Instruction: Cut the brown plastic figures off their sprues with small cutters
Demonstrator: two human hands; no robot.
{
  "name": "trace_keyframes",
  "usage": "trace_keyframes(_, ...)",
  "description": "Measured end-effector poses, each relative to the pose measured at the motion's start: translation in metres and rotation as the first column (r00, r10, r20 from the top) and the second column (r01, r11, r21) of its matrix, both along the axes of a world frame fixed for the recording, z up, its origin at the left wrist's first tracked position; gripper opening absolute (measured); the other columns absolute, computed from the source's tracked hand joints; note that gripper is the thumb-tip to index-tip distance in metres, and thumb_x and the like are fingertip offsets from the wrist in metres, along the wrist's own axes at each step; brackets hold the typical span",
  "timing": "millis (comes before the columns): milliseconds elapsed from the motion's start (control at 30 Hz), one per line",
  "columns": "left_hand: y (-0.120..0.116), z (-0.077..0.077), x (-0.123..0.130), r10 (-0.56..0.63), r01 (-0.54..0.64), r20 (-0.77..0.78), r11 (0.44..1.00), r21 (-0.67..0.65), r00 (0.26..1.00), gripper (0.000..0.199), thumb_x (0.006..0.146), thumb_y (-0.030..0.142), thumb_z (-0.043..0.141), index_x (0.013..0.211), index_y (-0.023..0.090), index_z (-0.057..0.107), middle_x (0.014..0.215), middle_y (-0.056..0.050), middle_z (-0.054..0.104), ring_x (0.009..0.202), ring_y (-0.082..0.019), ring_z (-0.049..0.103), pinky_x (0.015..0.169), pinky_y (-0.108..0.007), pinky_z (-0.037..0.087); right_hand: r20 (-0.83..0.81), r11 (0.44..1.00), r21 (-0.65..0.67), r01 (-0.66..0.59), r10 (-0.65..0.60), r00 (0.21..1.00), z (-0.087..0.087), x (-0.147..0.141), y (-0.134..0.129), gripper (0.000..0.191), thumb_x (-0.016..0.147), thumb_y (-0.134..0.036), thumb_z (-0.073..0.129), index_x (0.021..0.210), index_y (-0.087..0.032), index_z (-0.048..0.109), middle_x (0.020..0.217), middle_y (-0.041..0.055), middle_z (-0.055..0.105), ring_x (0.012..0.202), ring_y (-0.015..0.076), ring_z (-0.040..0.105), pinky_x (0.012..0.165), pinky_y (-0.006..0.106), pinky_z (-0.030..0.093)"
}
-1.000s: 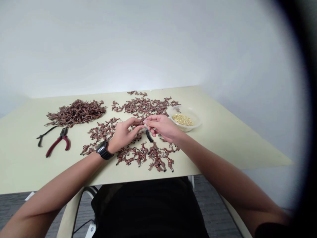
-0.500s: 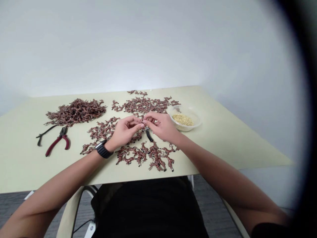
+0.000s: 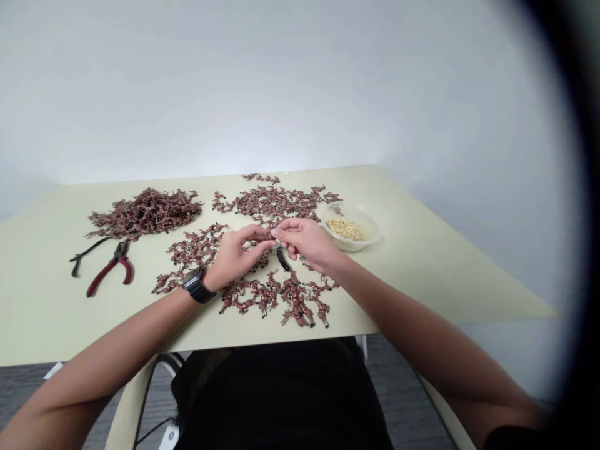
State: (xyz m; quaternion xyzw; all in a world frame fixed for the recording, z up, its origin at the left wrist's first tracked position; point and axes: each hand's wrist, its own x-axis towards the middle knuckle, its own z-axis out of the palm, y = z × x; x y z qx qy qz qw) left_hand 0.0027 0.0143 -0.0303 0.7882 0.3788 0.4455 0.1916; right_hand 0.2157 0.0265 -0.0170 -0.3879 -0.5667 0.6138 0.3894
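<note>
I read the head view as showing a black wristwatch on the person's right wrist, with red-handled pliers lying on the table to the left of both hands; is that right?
Not quite: the head view shows the black wristwatch on the left wrist, behind the left hand, not the right hand. The red-handled pliers do lie on the table left of both hands.

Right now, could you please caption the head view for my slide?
Left hand and right hand meet over brown figurines near a bowl.
</note>
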Motion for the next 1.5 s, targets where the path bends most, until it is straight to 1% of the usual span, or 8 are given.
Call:
trace_keyframes(300,0.001,0.000,0.003,-0.108,0.199,0.274,0.922,-0.333,0.956,0.029,0.090,0.039,0.081,0.105,0.015,0.076,0.096,-0.011,0.079,0.082,-0.019,0.074,0.076,-0.031,0.061,0.198,0.860,0.508,0.037,-0.158,0.967,0.005,0.002,-0.006,0.019,0.095,-0.039,0.067,0.092,-0.021,0.070,0.077,0.0006,0.066,0.067,0.0137,0.056,0.060,0.027,0.044)
trace_keyframes(533,0.001,-0.003,0.004,-0.080,0.164,0.258,0.931,-0.326,0.963,0.027,0.090,0.037,0.081,0.105,0.015,0.077,0.098,-0.011,0.079,0.085,-0.020,0.075,0.078,-0.031,0.060,0.302,0.826,0.563,-0.010,-0.195,0.933,0.006,0.003,-0.009,0.019,0.099,-0.035,0.060,0.094,-0.021,0.071,0.075,0.0005,0.067,0.063,0.0131,0.054,0.060,0.028,0.042)
trace_keyframes(667,0.001,-0.002,0.003,-0.042,0.080,0.164,0.969,-0.232,0.986,0.028,0.092,0.039,0.079,0.108,0.016,0.076,0.101,-0.011,0.080,0.088,-0.021,0.076,0.080,-0.033,0.061,0.270,0.885,0.466,-0.005,-0.137,0.953,0.009,0.004,-0.011,0.016,0.098,-0.034,0.060,0.093,-0.020,0.069,0.075,0.0001,0.066,0.058,0.0118,0.056,0.055,0.027,0.043)
trace_keyframes(833,0.004,-0.002,-0.006,0.004,0.018,-0.128,0.986,0.165,0.992,0.023,0.094,0.033,0.077,0.112,0.019,0.076,0.103,-0.008,0.080,0.091,-0.020,0.076,0.082,-0.032,0.060,0.098,0.995,0.098,-0.035,0.025,0.995,0.010,0.003,-0.006,0.015,0.095,-0.032,0.068,0.087,-0.019,0.068,0.068,-0.0016,0.059,0.050,0.0086,0.050,0.046,0.024,0.040)
trace_keyframes(1000,0.006,-0.001,-0.011,0.025,0.056,-0.232,0.940,0.336,0.972,0.025,0.095,0.032,0.075,0.115,0.017,0.074,0.105,-0.010,0.080,0.094,-0.022,0.075,0.085,-0.034,0.059,-0.177,0.952,-0.206,-0.226,0.191,0.965,0.007,0.006,0.003,0.024,0.085,-0.032,0.082,0.080,-0.016,0.064,0.066,-0.0055,0.047,0.052,0.0047,0.037,0.045,0.019,0.032)
trace_keyframes(1167,-0.001,0.006,-0.002,-0.018,0.018,-0.005,0.999,0.030,1.000,0.023,0.092,0.035,0.079,0.108,0.019,0.076,0.100,-0.007,0.080,0.088,-0.019,0.076,0.081,-0.031,0.060,0.053,0.992,0.116,-0.047,0.041,0.998,0.008,0.005,-0.003,0.025,0.091,-0.044,0.075,0.097,-0.021,0.068,0.071,-0.0027,0.058,0.052,0.0090,0.047,0.049,0.025,0.040)
trace_keyframes(1333,-0.004,0.006,0.005,-0.087,0.139,0.209,0.958,-0.252,0.974,0.026,0.094,0.038,0.077,0.108,0.017,0.075,0.101,-0.010,0.080,0.088,-0.021,0.077,0.080,-0.033,0.061,0.254,0.846,0.533,-0.012,-0.147,0.956,0.015,0.002,-0.014,0.016,0.100,-0.036,0.061,0.095,-0.022,0.066,0.070,-0.0023,0.061,0.057,0.0110,0.049,0.056,0.026,0.039)
trace_keyframes(1500,-0.001,0.003,0.003,-0.051,0.065,0.103,0.988,-0.138,0.993,0.028,0.091,0.042,0.079,0.104,0.018,0.076,0.099,-0.010,0.080,0.087,-0.021,0.076,0.080,-0.033,0.061,0.273,0.887,0.462,-0.002,-0.140,0.952,0.012,0.001,-0.014,0.018,0.101,-0.037,0.059,0.094,-0.021,0.064,0.067,-0.0026,0.060,0.051,0.0111,0.051,0.051,0.027,0.039)
